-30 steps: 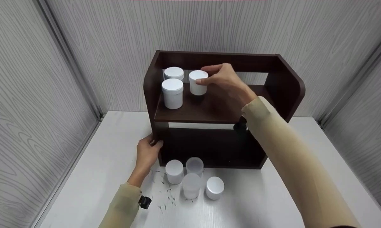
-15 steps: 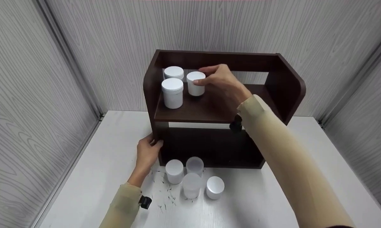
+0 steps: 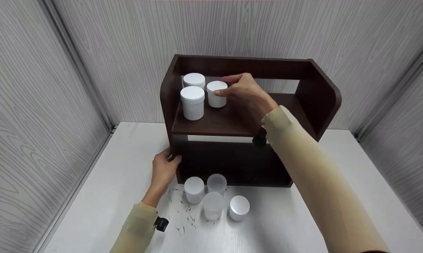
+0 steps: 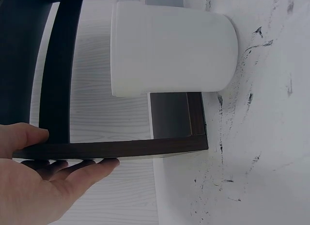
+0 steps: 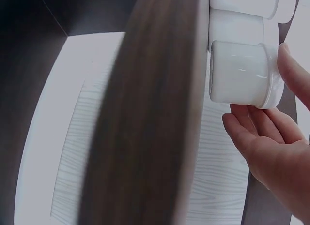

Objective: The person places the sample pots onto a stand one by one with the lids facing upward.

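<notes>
My right hand point(image 3: 248, 89) pinches a white plastic jar point(image 3: 216, 100) by its screw lid, thumb in front and fingers behind. The jar is upright at the upper board of a dark brown two-tier shelf point(image 3: 232, 121). To its left, near the side panel, stand two more white lidded jars, one in front point(image 3: 192, 103) and one behind point(image 3: 194, 79). In the right wrist view, the held jar point(image 5: 240, 72) overlaps its neighbours, its base right at the board. Low on the shelf's left side panel point(image 4: 121, 148), my left hand point(image 3: 164, 170) grips the edge, thumb inside and fingers outside.
On the white table point(image 3: 127, 196), in front of the shelf, stand several more containers: a white jar point(image 3: 194, 191), two translucent ones point(image 3: 216, 184) close beside it, and a shorter white one point(image 3: 239, 208) to the right. Dark scuff marks streak the tabletop. Grey wood-grain walls point(image 3: 253, 28) surround it.
My right hand has brought the jar slightly left and down, closer to the two jars at the left. The left hand stays on the side panel.
</notes>
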The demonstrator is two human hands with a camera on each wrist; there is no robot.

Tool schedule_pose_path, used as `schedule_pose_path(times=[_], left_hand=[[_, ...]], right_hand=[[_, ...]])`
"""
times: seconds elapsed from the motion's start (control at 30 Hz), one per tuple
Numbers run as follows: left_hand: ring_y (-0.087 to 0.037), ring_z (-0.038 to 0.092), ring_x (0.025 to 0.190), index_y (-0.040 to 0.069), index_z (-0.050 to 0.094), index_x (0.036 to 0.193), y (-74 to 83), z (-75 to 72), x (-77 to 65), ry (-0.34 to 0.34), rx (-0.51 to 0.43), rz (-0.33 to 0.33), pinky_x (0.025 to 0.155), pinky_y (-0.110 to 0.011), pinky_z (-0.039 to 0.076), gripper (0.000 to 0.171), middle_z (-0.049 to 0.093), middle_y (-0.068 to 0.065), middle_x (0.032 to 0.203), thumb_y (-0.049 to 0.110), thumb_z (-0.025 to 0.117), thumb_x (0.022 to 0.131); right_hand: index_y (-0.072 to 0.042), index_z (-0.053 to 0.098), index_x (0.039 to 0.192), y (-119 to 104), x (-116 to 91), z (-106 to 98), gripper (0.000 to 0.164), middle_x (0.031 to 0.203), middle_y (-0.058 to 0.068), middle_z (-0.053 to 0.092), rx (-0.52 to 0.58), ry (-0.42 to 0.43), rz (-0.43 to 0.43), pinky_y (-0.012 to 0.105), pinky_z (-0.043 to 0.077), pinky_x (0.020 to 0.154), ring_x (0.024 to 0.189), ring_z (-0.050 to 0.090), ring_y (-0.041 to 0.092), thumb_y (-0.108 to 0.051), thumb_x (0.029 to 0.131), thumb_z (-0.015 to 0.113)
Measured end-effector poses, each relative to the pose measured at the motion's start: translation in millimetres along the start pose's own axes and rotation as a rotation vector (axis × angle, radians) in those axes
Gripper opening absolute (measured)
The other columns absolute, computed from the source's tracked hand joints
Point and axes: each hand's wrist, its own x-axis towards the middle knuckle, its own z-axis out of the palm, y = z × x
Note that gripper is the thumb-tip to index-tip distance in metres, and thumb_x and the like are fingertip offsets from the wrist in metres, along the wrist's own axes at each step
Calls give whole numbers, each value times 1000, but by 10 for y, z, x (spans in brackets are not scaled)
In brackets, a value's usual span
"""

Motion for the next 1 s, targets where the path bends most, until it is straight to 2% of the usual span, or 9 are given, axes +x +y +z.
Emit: schedule_pose_path(times=[0.2, 0.53, 0.8, 1.0], left_hand=[[-43, 59, 132, -14, 50, 147, 4, 1, 7, -4, -19, 4, 104, -45, 55, 52, 58, -30, 144, 9, 64, 102], [-43, 59, 132, -14, 50, 147, -8, 10, 28, 5, -25, -8, 105, -44, 54, 54, 57, -31, 145, 7, 63, 99], [-43, 58, 132, -14, 52, 146, -8, 5, 23, 0, -14, 0, 105, -45, 54, 52, 58, -31, 144, 6, 63, 99], [-42, 59, 132, -15, 50, 146, -8, 10, 26, 7, -31, -3, 105, -44, 54, 53, 57, -32, 144, 3, 63, 98]], right_hand=[[4, 66, 138, 11, 28, 15, 60, 123, 16, 72, -40, 22, -4, 29, 58, 94, 105, 68, 18, 2, 82, 89], [2, 68, 137, 0, 41, 10, 60, 125, 13, 72, -92, 28, 3, 28, 55, 97, 111, 66, 17, -2, 81, 91], [3, 64, 140, 22, 46, 15, 61, 131, 15, 69, -62, -12, -18, 29, 57, 96, 111, 66, 18, -1, 84, 88], [4, 64, 140, 27, 57, 38, 62, 132, 16, 69, -55, -4, -21, 29, 57, 97, 113, 66, 19, 0, 84, 89]])
